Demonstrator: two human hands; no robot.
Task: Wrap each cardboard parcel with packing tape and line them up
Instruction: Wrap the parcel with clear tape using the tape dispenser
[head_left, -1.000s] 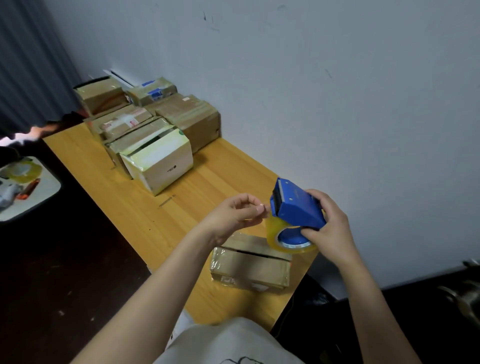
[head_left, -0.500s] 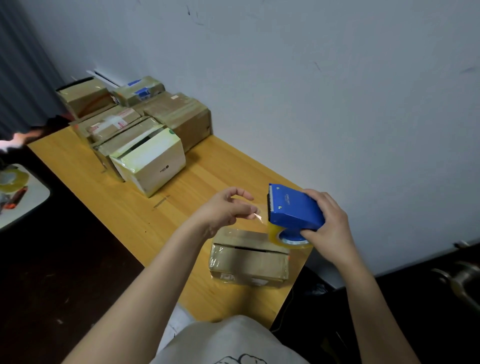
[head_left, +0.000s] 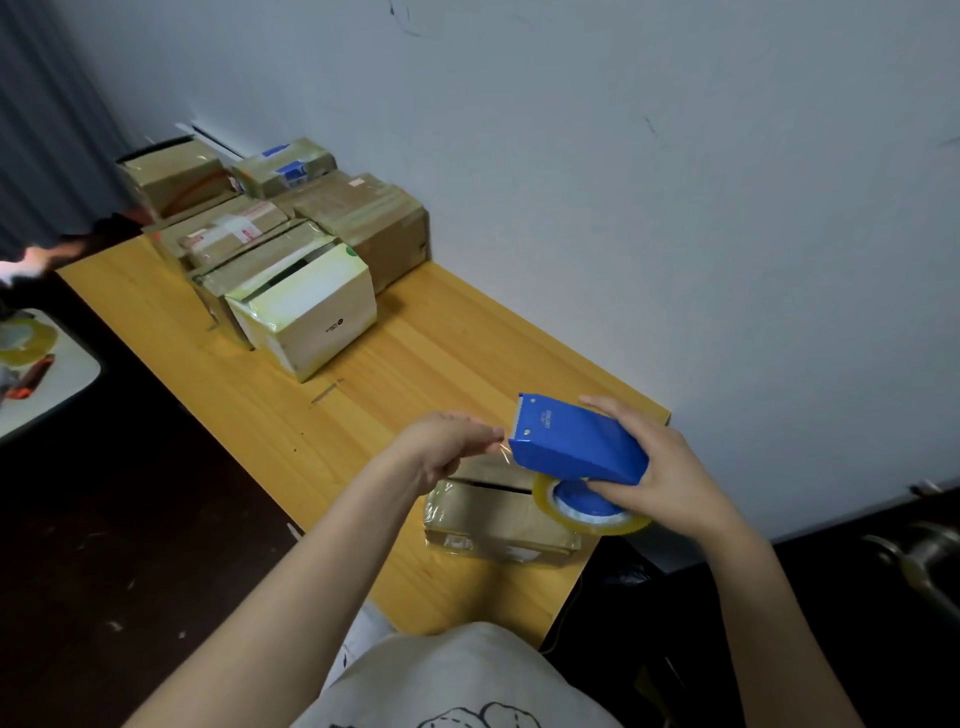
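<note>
My right hand (head_left: 660, 478) is curled round the blue tape dispenser (head_left: 576, 441), fingers over its back and thumb underneath. It holds the dispenser in the air with the toothed edge pointing at my left hand (head_left: 441, 447). The roll of clear tape (head_left: 587, 512) hangs under the dispenser, just below my right palm.

My left fingertips are drawn together right at that toothed edge, pinching what looks like the tape end (head_left: 501, 449); the film is too thin for me to be sure.

Directly beneath both hands, the brown parcel (head_left: 493, 525) lies flat on the wooden table (head_left: 415, 374), partly hidden by the roll. Well beyond my left hand, a cluster of parcels (head_left: 280, 234) sits packed together against the wall, with a white box (head_left: 311, 306) on the side nearest my hands.
</note>
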